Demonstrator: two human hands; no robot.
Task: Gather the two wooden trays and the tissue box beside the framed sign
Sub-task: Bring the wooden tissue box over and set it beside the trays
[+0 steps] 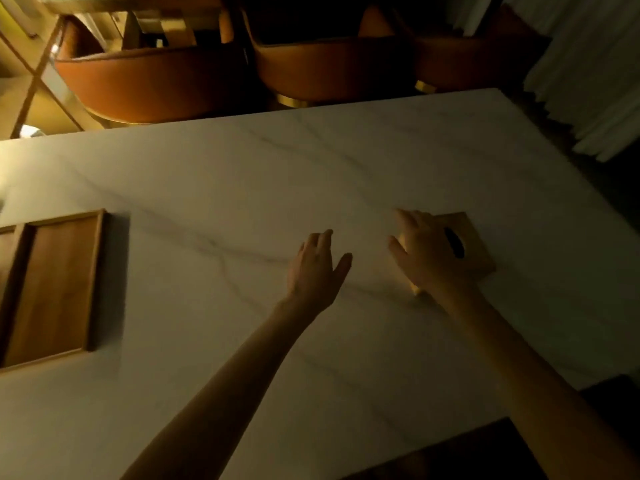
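My right hand [427, 252] lies spread over the tissue box [464, 244], palm on its top and fingers reaching past its far-left corner; whether it grips the sides or only rests there I cannot tell; my left hand [317, 268] hovers open just beside it, fingers loosely apart, holding nothing. The box sits on the right part of the table [277, 174], near my side; a wooden tray [55, 289] lies flat at the left edge of view, with a sliver of a second tray [7, 258] touching its left side; the framed sign is out of view.

I judge the box light and stiff, wood-faced with a dark slot on top, so it should slide readily on the smooth marble; best pinched across two opposite sides, or simply pushed with a flat palm, keeping fingers out of the slot. The trays look rigid with raised rims, easy to hook by an edge.

Between box and trays the tabletop is bare, giving a wide lane leftward; the right edge of the table is close to the box, and chairs [156, 81] stand along the far side, well apart.
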